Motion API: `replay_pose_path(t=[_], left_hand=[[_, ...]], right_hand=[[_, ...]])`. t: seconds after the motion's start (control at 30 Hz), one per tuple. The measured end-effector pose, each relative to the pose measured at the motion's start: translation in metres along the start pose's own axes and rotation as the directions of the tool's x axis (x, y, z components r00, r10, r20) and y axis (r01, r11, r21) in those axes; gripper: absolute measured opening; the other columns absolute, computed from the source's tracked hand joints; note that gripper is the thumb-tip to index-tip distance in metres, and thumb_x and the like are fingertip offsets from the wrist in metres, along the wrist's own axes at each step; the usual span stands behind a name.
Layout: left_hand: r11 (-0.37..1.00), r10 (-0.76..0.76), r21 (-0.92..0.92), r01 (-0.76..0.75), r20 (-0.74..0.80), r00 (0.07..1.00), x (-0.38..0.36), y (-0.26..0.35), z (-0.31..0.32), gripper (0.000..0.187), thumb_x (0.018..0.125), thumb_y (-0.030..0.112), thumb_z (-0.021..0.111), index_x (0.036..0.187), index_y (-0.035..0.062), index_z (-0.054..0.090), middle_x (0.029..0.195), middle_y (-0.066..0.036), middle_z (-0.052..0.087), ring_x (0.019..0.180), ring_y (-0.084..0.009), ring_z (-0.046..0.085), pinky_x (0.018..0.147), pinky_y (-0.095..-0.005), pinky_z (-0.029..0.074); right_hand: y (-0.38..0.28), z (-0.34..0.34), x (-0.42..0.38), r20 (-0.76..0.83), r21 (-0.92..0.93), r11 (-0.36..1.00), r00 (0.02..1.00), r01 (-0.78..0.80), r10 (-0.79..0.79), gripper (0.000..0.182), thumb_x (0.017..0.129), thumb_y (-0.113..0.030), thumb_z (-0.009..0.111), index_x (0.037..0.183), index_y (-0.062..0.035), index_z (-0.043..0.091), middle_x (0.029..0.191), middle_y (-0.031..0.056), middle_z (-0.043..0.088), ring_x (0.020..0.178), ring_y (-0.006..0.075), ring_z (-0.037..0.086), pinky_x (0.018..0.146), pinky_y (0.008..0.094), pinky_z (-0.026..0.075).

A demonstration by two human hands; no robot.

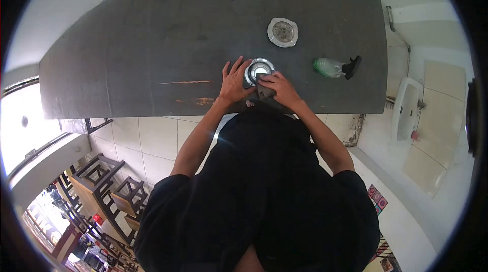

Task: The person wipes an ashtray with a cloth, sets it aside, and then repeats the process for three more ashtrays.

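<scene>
Dark tabletop (152,28): left hand (235,83), fingers spread, steadies a shiny metal dish (260,68), likely slippery, best held by its rim (261,60); right hand (282,89), fingers clamped on dark cloth (265,92).

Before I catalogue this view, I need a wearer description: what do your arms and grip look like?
My left sleeve and right sleeve are black and short, leaving both forearms bare. My left grip and right grip are ungloved human hands. No watch shows; rings are too small to tell.
</scene>
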State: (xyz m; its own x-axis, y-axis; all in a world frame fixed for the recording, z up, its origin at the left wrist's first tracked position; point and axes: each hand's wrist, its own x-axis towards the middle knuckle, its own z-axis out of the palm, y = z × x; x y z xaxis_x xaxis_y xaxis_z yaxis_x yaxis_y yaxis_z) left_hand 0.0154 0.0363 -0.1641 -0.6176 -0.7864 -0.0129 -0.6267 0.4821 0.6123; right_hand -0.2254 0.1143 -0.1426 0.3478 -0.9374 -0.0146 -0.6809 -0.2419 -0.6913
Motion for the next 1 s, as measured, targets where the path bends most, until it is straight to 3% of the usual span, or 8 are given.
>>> replay_pose_path(t=[0.2, 0.27, 0.3, 0.4, 0.67, 0.73, 0.93, 1.0], left_hand=[[1.0, 0.004, -0.016, -0.004, -0.032, 0.999, 0.0, 0.005, 0.003, 0.109, 0.073, 0.045, 0.095, 0.162, 0.012, 0.041, 0.162, -0.005, 0.053, 0.163, -0.0263, 0.03, 0.131, -0.0607, 0.014], [1.0, -0.021, 0.006, 0.021, 0.011, 1.0, 0.0, 0.006, 0.001, 0.111, 0.075, 0.045, 0.095, 0.164, 0.0111, 0.038, 0.163, -0.007, 0.052, 0.164, -0.0257, 0.03, 0.131, -0.0609, 0.013], [1.0, -0.021, 0.009, 0.021, 0.012, 1.0, -0.001, 0.005, 0.0, 0.111, 0.075, 0.045, 0.095, 0.164, 0.0111, 0.038, 0.163, -0.007, 0.052, 0.164, -0.0257, 0.03, 0.131, -0.0609, 0.013], [0.999, -0.037, 0.012, 0.036, 0.038, 0.999, 0.0, 0.006, 0.0, 0.112, 0.076, 0.049, 0.094, 0.164, 0.0108, 0.037, 0.163, -0.007, 0.052, 0.164, -0.0261, 0.03, 0.131, -0.061, 0.014], [0.995, -0.04, 0.097, 0.037, 0.029, 0.999, -0.006, 0.011, -0.005, 0.109, 0.08, 0.056, 0.089, 0.166, 0.0149, 0.038, 0.163, -0.01, 0.052, 0.163, -0.0255, 0.03, 0.13, -0.0647, 0.012], [0.995, -0.044, 0.087, 0.042, 0.024, 0.999, -0.007, 0.01, -0.002, 0.109, 0.08, 0.056, 0.09, 0.166, 0.0158, 0.037, 0.163, -0.01, 0.052, 0.163, -0.0254, 0.031, 0.13, -0.0646, 0.012], [0.998, -0.008, 0.069, 0.009, -0.014, 1.0, -0.007, 0.004, 0.003, 0.109, 0.079, 0.057, 0.089, 0.166, 0.0148, 0.038, 0.159, -0.01, 0.056, 0.163, -0.0246, 0.03, 0.13, -0.0649, 0.011], [0.997, 0.016, 0.071, -0.013, -0.042, 0.999, -0.007, 0.003, 0.007, 0.109, 0.079, 0.056, 0.089, 0.165, 0.0137, 0.038, 0.155, -0.009, 0.06, 0.163, -0.0243, 0.03, 0.129, -0.0654, 0.011]], right_hand=[[0.008, -0.032, 0.004, 0.044, 0.137, 0.983, 0.992, -0.12, 0.115, 0.064, 0.073, 0.012, 0.069, 0.131, -0.0114, 0.078, 0.137, 0.0033, 0.073, 0.121, 0.0315, 0.06, 0.11, 0.0407, 0.051], [0.005, -0.032, 0.031, -0.24, 0.066, 0.99, 0.961, -0.128, 0.14, 0.062, 0.072, 0.012, 0.068, 0.13, -0.0106, 0.078, 0.133, 0.0039, 0.075, 0.119, 0.0323, 0.06, 0.11, 0.0409, 0.05], [0.002, -0.029, 0.044, -0.27, 0.048, 0.994, 0.957, -0.096, 0.106, 0.06, 0.073, 0.01, 0.068, 0.129, -0.01, 0.078, 0.133, 0.0039, 0.074, 0.119, 0.0333, 0.06, 0.109, 0.0413, 0.051], [0.007, -0.006, 0.069, -0.089, -0.001, 0.997, 0.993, -0.074, 0.074, 0.059, 0.074, 0.011, 0.069, 0.129, -0.0088, 0.077, 0.132, 0.0039, 0.073, 0.118, 0.0336, 0.06, 0.11, 0.042, 0.051], [0.018, -0.006, 0.061, -0.078, -0.083, 0.987, 0.988, -0.136, 0.129, 0.053, 0.077, 0.011, 0.069, 0.127, -0.0049, 0.076, 0.129, 0.0082, 0.07, 0.118, 0.0381, 0.064, 0.109, 0.0444, 0.052], [0.016, -0.001, 0.047, -0.217, 0.038, 0.957, 0.933, -0.286, 0.287, 0.049, 0.08, 0.008, 0.07, 0.127, -0.0038, 0.075, 0.123, 0.0139, 0.072, 0.114, 0.043, 0.067, 0.105, 0.0468, 0.054], [-0.009, 0.007, -0.002, -0.181, 0.168, 0.762, 0.74, -0.626, 0.648, 0.03, 0.084, -0.007, 0.077, 0.11, 0.0079, 0.075, 0.113, 0.0271, 0.075, 0.108, 0.0475, 0.072, 0.095, 0.0511, 0.057], [-0.004, 0.014, -0.014, -0.207, 0.169, 0.82, 0.793, -0.547, 0.572, 0.029, 0.084, -0.009, 0.078, 0.107, 0.0089, 0.074, 0.112, 0.0281, 0.075, 0.107, 0.0475, 0.073, 0.093, 0.0511, 0.058]])
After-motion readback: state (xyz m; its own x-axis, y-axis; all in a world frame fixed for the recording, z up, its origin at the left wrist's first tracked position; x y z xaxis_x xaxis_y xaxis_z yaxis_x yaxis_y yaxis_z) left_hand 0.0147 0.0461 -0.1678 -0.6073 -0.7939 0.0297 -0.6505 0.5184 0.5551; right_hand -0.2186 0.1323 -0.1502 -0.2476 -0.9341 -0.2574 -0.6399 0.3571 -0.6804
